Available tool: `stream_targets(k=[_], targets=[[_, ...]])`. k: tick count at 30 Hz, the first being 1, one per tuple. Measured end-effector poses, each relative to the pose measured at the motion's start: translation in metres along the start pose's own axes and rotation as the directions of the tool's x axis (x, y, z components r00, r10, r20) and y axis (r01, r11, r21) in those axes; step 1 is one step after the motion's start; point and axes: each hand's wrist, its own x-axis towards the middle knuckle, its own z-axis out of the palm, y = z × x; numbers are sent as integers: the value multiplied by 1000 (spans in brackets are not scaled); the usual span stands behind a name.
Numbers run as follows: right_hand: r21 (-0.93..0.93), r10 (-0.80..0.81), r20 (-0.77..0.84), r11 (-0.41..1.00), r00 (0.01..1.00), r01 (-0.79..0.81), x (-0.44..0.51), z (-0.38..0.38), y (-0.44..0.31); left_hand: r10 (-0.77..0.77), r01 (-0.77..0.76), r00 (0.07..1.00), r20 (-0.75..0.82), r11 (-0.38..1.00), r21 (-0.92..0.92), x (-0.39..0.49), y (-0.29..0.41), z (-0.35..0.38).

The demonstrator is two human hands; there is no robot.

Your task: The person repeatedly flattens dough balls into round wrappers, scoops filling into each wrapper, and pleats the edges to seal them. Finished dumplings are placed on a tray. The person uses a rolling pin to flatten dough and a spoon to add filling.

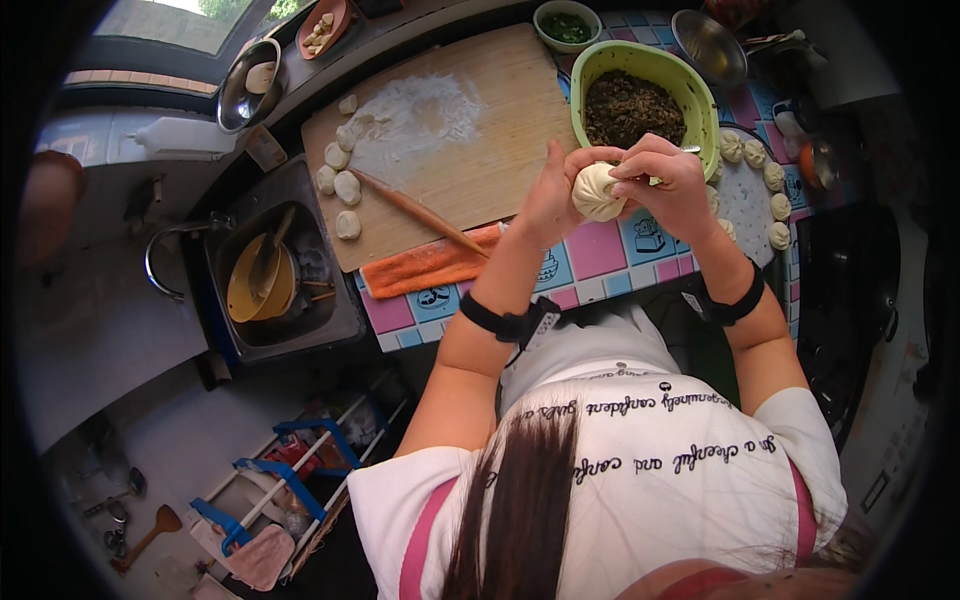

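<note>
A pleated dough bun [597, 193] is held between my two hands, in front of the green plastic bowl. My left hand [553, 193] cups it from the left side. My right hand [660, 176] pinches its gathered pleats. Dark chopped filling [631, 107] lies in the green bowl [709, 97], with a utensil handle partly hidden behind my right hand. Several pleated buns [773, 176] ring a round tray [750, 206] at the right. Flour [442, 112], several dough pieces [347, 187] and a wooden rolling pin [420, 210] are on the wooden board [517, 90].
An orange cloth [420, 268] lies along the board's near edge. At the left, a metal sink [341, 300] holds yellow bowls [244, 281]. Behind the board stand a small bowl of chopped greens [566, 27] and, further left, a steel bowl [247, 86] with dough.
</note>
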Motion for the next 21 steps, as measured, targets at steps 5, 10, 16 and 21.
stream_targets(k=[5,10,16,21], targets=[[-58,-231,36,971,972,233,-5,2,4,33,-36,999,42,996,83,2,-14,-11],[-95,-133,162,984,978,150,-2,-7,3,-233,188,970,75,906,380,8,7,-19],[153,-1,-36,988,999,7,-6,1,7,102,-98,994,32,990,-99,2,-10,-10],[-63,-136,119,987,983,145,-5,4,6,54,-57,996,71,998,38,3,-19,-27]])
